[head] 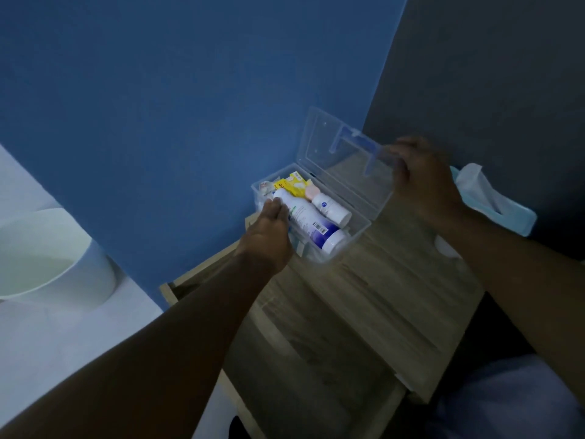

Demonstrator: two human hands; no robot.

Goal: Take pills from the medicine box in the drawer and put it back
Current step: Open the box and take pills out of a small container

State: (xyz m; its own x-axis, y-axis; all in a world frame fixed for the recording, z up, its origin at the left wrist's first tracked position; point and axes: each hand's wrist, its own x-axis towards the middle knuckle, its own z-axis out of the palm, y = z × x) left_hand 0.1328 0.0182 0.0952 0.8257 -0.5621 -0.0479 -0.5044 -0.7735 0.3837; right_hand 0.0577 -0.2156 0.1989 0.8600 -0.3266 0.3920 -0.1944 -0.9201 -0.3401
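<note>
A clear plastic medicine box [359,231] stands on the wooden nightstand top [380,296] near the blue wall. Its lid [345,166] is swung up and back. My right hand [424,182] grips the lid's right edge and holds it up. My left hand [269,232] rests against the box's near left side, fingers touching a large white and purple bottle [311,221] that lies inside. A smaller white bottle [332,207], a yellow packet [289,185] and a pink round item [311,191] lie beside it. The drawer [177,289] below shows only as a wooden corner.
A blue tissue holder [493,201] with a white tissue sticking out sits at the nightstand's back right. A white bin [53,255] stands on the floor at the left. A dark wall rises behind the nightstand on the right.
</note>
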